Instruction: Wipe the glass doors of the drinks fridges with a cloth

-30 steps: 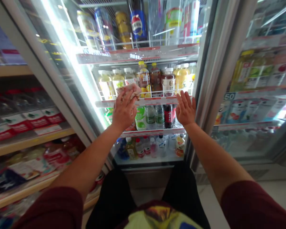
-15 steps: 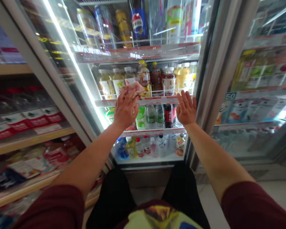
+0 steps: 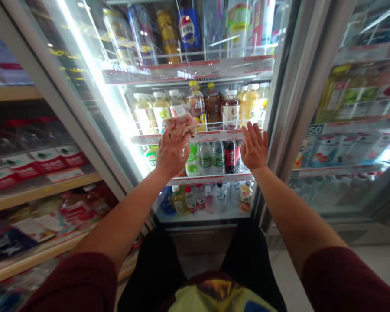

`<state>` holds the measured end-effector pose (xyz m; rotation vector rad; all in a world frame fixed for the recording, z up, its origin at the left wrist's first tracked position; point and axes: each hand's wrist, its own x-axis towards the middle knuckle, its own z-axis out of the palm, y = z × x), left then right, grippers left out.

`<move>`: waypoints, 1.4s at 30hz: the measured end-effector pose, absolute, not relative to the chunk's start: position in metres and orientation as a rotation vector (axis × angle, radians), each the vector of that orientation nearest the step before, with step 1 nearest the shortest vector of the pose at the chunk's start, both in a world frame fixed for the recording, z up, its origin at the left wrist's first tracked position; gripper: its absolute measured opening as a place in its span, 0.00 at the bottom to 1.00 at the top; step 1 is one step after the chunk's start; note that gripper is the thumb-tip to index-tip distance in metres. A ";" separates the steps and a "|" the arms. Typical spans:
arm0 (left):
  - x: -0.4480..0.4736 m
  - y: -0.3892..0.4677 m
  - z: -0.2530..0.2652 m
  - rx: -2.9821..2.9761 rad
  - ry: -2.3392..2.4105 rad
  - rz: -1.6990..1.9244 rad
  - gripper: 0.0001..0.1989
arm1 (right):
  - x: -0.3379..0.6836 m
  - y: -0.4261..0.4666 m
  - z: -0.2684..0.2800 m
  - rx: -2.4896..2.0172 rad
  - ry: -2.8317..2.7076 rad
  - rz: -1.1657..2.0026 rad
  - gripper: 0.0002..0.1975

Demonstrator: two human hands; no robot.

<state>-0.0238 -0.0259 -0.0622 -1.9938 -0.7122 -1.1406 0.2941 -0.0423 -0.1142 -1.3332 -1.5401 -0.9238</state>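
A pinkish, crumpled cloth lies under the fingers of my left hand, pressed against the glass door of a drinks fridge. The fingers hold the cloth down flat; its underside is hidden. Farther right, my right hand rests with fingers stretched out by the door's right edge, holding nothing. Behind the glass, bottles of juice and tea stand on the middle shelf, among them a brown tea bottle. Below them are clear water bottles and a dark cola bottle.
Metal door frame runs close to my right hand. A second glass-doored fridge with drinks stands to the right. On the left, a wooden shelf carries red-labelled bottles. My knees are near the fridge base.
My left hand and the cloth have shifted very slightly on the glass, the fingers lying a little flatter. My right hand stays in place.
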 end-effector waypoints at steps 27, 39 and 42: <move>-0.017 -0.023 -0.066 -2.059 -0.844 -1.129 0.25 | 0.293 -0.045 -0.113 -1.354 -1.543 -0.881 0.31; -0.019 -0.027 -0.060 -2.054 -0.770 -1.186 0.23 | 0.293 -0.047 -0.112 -1.350 -1.542 -0.873 0.30; -0.016 -0.028 -0.065 -2.015 -0.746 -1.186 0.22 | 0.293 -0.046 -0.112 -1.350 -1.547 -0.865 0.31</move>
